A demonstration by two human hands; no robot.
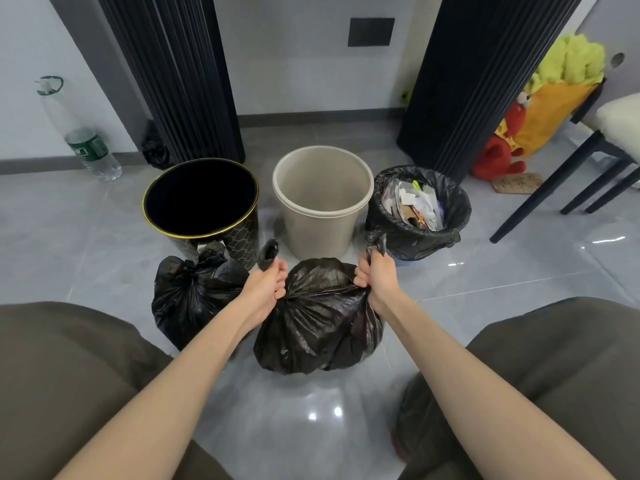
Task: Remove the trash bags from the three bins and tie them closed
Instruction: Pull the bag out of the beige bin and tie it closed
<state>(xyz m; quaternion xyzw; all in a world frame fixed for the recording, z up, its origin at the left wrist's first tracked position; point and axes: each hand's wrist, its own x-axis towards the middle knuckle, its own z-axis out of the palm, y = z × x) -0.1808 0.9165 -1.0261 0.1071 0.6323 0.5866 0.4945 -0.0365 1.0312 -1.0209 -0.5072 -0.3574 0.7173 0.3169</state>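
Three bins stand in a row on the floor. The black bin with a gold rim (pixel 201 199) at the left holds no bag, and neither does the beige bin (pixel 322 202) in the middle. The small bin at the right (pixel 419 209) still has a black bag full of paper trash. A tied black bag (pixel 194 292) lies in front of the black bin. A second black bag (pixel 318 323) sits between my hands. My left hand (pixel 266 282) and my right hand (pixel 375 277) each grip one twisted end of its top, pulled apart sideways.
A plastic water bottle (pixel 86 140) leans on the wall at the far left. Dark pleated curtains (pixel 485 81) hang behind the bins. A plush toy (pixel 540 116) and black chair legs (pixel 561 181) are at the right. My knees frame the lower corners.
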